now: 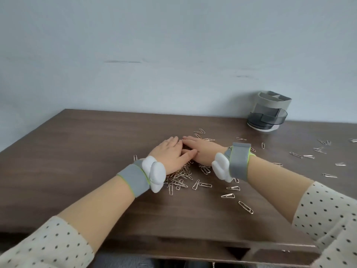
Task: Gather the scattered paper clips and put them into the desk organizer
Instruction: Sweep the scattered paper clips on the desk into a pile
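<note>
A heap of metal paper clips [180, 176] lies mid-table, partly under my two hands. My left hand [171, 153] and my right hand [201, 149] rest palm down side by side over the heap, fingers together and fingertips nearly touching. Whether either hand grips any clips is hidden beneath the palms. Loose paper clips [228, 195] lie scattered in front of the heap and to its right, out to the right edge [309, 156]. The grey desk organizer [269, 113], with a smoky transparent front tray, stands at the back right near the wall.
The dark wooden table [77, 151] ends at a pale wall behind. Its front edge runs just below my forearms. Both wrists carry grey bands with white devices.
</note>
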The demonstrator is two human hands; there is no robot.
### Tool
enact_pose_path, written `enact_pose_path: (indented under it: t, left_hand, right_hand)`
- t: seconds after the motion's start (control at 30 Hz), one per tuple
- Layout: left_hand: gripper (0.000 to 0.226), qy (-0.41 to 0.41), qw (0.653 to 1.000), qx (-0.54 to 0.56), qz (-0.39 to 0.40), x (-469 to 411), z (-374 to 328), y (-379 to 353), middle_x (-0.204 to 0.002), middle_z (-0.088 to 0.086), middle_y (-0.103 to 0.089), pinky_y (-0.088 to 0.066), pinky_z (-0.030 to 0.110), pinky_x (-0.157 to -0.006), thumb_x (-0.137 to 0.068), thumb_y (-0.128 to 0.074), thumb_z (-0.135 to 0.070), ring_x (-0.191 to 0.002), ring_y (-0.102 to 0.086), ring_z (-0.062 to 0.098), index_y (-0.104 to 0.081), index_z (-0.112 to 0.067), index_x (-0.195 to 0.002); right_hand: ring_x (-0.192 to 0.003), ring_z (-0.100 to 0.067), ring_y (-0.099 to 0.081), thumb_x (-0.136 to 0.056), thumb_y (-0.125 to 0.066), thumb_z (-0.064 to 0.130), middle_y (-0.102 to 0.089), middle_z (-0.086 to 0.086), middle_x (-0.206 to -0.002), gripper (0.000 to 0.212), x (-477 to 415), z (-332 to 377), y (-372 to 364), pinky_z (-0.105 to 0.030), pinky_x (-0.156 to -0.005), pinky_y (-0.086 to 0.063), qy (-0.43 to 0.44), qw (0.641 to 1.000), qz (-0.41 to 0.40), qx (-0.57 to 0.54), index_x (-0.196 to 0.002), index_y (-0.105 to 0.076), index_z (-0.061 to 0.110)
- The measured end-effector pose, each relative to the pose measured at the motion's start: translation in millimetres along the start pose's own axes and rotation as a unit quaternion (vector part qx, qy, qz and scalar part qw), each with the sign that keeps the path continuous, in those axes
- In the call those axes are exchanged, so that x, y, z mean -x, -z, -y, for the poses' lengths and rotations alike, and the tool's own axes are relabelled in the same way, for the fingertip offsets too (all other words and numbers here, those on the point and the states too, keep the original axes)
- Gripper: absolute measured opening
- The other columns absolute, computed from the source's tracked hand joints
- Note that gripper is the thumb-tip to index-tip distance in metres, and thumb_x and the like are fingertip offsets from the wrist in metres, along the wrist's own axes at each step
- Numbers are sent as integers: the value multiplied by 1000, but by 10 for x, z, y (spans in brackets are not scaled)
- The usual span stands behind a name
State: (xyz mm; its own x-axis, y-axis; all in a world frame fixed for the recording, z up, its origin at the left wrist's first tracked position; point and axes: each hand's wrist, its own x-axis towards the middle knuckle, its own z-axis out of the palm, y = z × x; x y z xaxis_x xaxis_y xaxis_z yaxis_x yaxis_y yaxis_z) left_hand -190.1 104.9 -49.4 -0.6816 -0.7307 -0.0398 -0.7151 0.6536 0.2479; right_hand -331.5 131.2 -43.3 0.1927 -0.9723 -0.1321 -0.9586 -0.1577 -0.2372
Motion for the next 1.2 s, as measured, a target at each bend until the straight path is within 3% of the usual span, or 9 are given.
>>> enact_pose_path:
  t: [0.17,0.37,0.47,0.57,0.7,0.87,1.03,1.1,1.2]
  left_hand:
    - [57,-79,996,-3,-36,22,-413,72,-128,10,-51,-31,43,-103,-90,-23,-53,-123,-42,27,-44,-10,-121]
    - [52,-172,984,20,-34,-407,-1270,21,-127,10,-52,-39,43,-99,-90,-30,-52,-120,-47,28,-43,-14,-123]
    - [56,-202,979,35,-1,-702,-1835,-79,-134,11,-47,-36,45,-101,-89,-33,-52,-124,-43,28,-36,-15,-131]
    - [64,-235,972,3,7,-952,-2196,-194,-145,11,-35,-30,44,-107,-89,-33,-53,-133,-32,28,-24,-16,-140]
    - [67,-252,966,-54,33,-1379,-2658,-363,-147,9,-31,-29,43,-108,-88,-31,-56,-135,-28,30,-20,-17,-140]
    - [67,-263,962,-66,36,-1849,-3032,-544,-147,9,-31,-24,40,-108,-87,-29,-57,-135,-26,29,-20,-17,-140]
    - [69,-267,959,-78,63,-2183,-3156,-675,-154,8,-17,-12,41,-116,-88,-25,-58,-142,-12,25,-13,-19,-143]
    - [69,-271,959,-74,44,-2288,-3187,-724,-154,5,-16,-10,39,-116,-87,-25,-59,-142,-12,23,-14,-20,-143]
    - [74,-273,958,-85,18,-2358,-3173,-794,-154,1,-15,-8,37,-117,-84,-20,-65,-142,-10,20,-13,-21,-143]
  right_hand:
    - [-130,-23,-37,-95,-36,26,-47,-10,-136,36,496,-220,150,-29,-108,-23,-19,992,-88,-85,-127,-45,13]
    - [-110,-28,-52,-92,-42,19,-60,-15,-116,29,1190,-936,396,-27,-89,-32,-94,983,-147,-63,-113,-57,4]
    - [-110,-27,-52,-92,-42,22,-61,-14,-115,29,1611,-1482,455,-28,-90,-32,-163,968,-188,-46,-109,-59,6]
    - [-118,-26,-48,-92,-44,28,-58,-12,-123,32,1914,-1846,460,-33,-102,-34,-223,953,-200,-53,-113,-58,9]
    - [-136,-23,-27,-92,-40,42,-38,-3,-145,44,2299,-2448,479,-39,-113,-21,-342,913,-221,-37,-130,-44,20]
    - [-144,-18,-2,-87,-31,59,-15,7,-155,54,2495,-3112,537,-48,-115,1,-447,867,-218,-26,-137,-25,40]
    - [-143,-25,5,-79,-23,72,-8,7,-156,64,2539,-3911,641,-58,-112,6,-541,812,-218,-35,-137,-17,46]
    - [-143,-29,7,-79,-26,69,-7,6,-156,61,2552,-4215,647,-61,-109,6,-559,801,-213,-26,-136,-14,49]
    - [-140,-39,10,-89,-43,39,-3,3,-156,58,2545,-4513,640,-70,-104,1,-569,804,-170,13,-129,-5,57]
